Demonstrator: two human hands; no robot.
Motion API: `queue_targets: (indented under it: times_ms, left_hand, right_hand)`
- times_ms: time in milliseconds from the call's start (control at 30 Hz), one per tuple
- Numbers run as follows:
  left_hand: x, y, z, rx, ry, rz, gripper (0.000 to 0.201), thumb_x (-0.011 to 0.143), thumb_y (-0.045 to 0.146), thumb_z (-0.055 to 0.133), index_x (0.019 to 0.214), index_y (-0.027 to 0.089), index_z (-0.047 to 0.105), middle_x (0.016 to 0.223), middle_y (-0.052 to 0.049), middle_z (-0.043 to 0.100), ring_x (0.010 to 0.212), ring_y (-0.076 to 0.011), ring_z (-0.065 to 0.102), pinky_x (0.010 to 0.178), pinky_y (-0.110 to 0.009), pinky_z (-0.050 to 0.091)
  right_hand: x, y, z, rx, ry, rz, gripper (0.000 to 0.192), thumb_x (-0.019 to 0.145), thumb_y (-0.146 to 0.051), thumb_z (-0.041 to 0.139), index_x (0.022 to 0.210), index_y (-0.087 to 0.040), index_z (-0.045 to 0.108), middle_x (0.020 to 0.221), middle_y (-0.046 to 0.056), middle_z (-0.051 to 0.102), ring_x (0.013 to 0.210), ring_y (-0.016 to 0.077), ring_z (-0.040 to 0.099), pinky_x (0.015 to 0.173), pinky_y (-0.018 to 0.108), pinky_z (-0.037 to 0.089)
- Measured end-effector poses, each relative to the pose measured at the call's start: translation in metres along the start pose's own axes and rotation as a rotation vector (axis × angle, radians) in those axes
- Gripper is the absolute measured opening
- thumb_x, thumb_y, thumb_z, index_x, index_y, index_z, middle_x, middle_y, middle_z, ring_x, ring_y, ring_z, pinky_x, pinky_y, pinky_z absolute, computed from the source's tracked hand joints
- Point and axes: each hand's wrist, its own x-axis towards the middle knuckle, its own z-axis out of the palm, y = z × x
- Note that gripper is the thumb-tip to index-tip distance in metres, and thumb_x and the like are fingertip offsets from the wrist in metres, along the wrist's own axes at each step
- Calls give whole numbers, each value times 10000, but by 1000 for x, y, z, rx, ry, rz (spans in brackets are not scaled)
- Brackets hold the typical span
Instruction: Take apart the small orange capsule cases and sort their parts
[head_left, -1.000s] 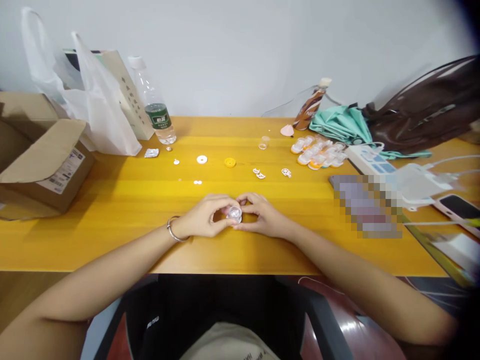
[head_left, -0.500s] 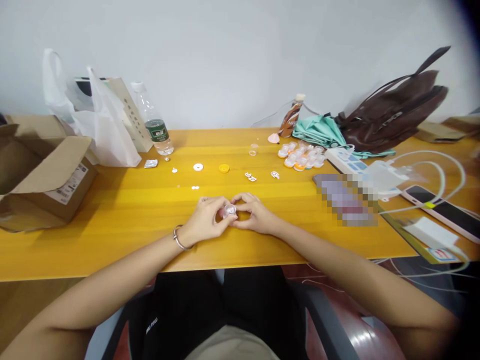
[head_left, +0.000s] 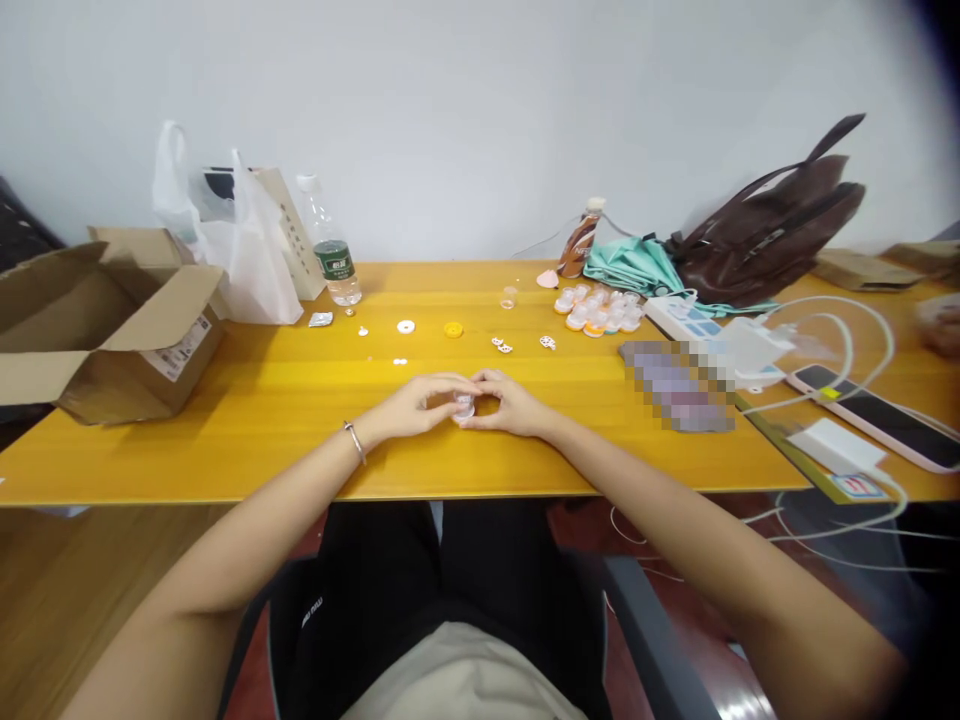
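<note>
Yellow table (head_left: 225,420), clear cap (head_left: 464,406) pinched between both hands

Your two forearms reach forward from the bottom corners of the view and converge toward the middle, both bare to above the elbow. Your left hand (head_left: 411,408) lies low with its back turned up and its wrist straight, a thin bracelet (head_left: 353,441) round that wrist. Your right hand (head_left: 511,404) mirrors it just to the right of the left hand, back upward, knuckles slightly raised. The fingers of both hands curl inward and meet at the tips, thumbs underneath, pinching closed together around a small clear cap (head_left: 464,406) between them. Both elbows hang well behind the bracelet, near your body.
</note>
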Motion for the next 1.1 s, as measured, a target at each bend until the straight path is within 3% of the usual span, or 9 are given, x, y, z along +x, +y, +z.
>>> queue_targets:
  times_ms: [133,333,467,633,767,867,933,1033,1100]
  left_hand:
    - [1,-2,0,123,96,-5,434,724,338,675,1124,209,567,1037,-75,551,979,-199,525,910,-366,410]
    - [1,2,-2,-6,-52,66,320,867,249,490,1182,231,537,1138,-80,557,1049,-177,524,951,-348,393]
    - [0,4,-1,61,2,43,347,795,309,603,1132,232,579,1051,-72,550,975,-181,531,910,-356,420]
    - [-1,7,-2,22,-120,55,395,858,252,512,1252,252,482,1173,-78,535,1081,-183,500,974,-358,377]
    - [0,6,-1,95,-30,27,370,807,315,589,1167,239,553,1060,-70,559,986,-184,527,916,-357,416]
    - [0,8,-1,93,-59,66,528,767,322,636,1262,259,462,1191,-88,491,1109,-214,467,972,-381,382]
    - [-1,9,-1,70,-114,92,469,831,284,555,1284,263,437,1235,-90,483,1135,-203,460,985,-372,371]
    - [-1,9,-1,111,-89,51,329,870,288,494,1192,237,535,1093,-82,558,1019,-183,524,920,-351,415]
    - [0,8,0,159,-28,13,383,812,347,580,1175,229,546,1041,-79,553,989,-195,525,901,-363,426]
  right_hand:
    - [0,4,-2,40,3,-13,328,634,-401,732,880,-194,667,976,45,546,963,195,521,910,356,386]
    - [-1,3,-8,101,-70,-18,355,627,-392,741,915,-197,667,971,40,531,969,187,516,901,337,394]
    - [-2,1,-10,82,-103,-30,390,631,-408,735,965,-222,659,998,30,529,986,188,501,922,344,375]
    - [-3,4,-9,61,-99,-29,424,628,-435,730,990,-228,650,998,31,529,972,191,505,905,346,386]
    - [-2,5,-8,61,-95,-32,406,636,-426,726,985,-233,650,1000,31,530,980,192,505,915,351,379]
    - [-2,3,-9,55,-93,-25,401,631,-431,728,955,-208,650,971,35,533,961,193,510,910,357,383]
    - [-2,1,-10,56,-98,-30,390,631,-434,727,938,-205,652,971,37,533,967,195,507,907,352,385]
    - [-2,1,-10,60,-109,-44,368,651,-438,712,941,-218,656,995,38,530,991,196,498,919,350,376]
    - [-2,2,-10,59,-103,-43,366,652,-441,710,934,-215,655,1001,40,530,993,197,498,930,358,367]
